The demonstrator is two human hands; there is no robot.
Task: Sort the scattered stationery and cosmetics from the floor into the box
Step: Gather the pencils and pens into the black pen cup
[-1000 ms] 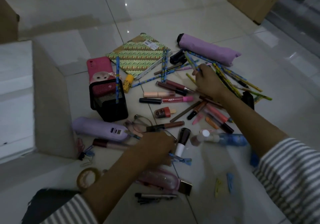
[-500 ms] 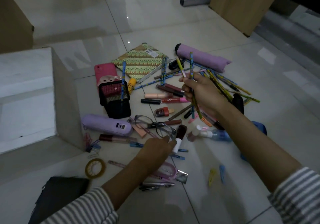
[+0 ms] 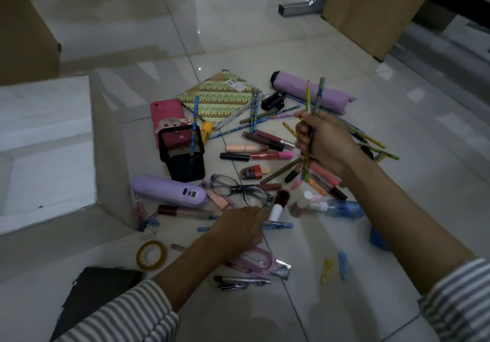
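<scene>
In the head view, a tiled floor (image 3: 344,58) is seen with stationery and cosmetics scattered across its middle. The right hand (image 3: 327,144) is raised above the pile and closed in a fist around two pencils (image 3: 314,98), a yellow one and a blue one, which are held nearly upright with their ends sticking out above and below the fist. The left hand (image 3: 238,231) is lowered to the near part of the pile, fingers curled downward beside the glasses (image 3: 240,189) and a white-handled makeup brush (image 3: 278,205); whether anything is gripped by it cannot be told. Striped sleeves are seen on both forearms.

A large white box (image 3: 45,140) with an open top is placed at the left, just beside the pile. A black mesh pen holder (image 3: 183,153) is stood right of the box, with one blue pencil upright inside it, and a pink phone (image 3: 167,115) is laid behind it. A lilac case (image 3: 167,190) is laid near the holder's near side. A green patterned notebook (image 3: 220,98) and a purple folded umbrella (image 3: 313,92) are found at the far side. Lip glosses (image 3: 258,152) and more pencils are spread through the middle. A roll of tape (image 3: 151,255) and a small blue bottle (image 3: 340,208) are laid nearer the person, at left and right of the left hand.
</scene>
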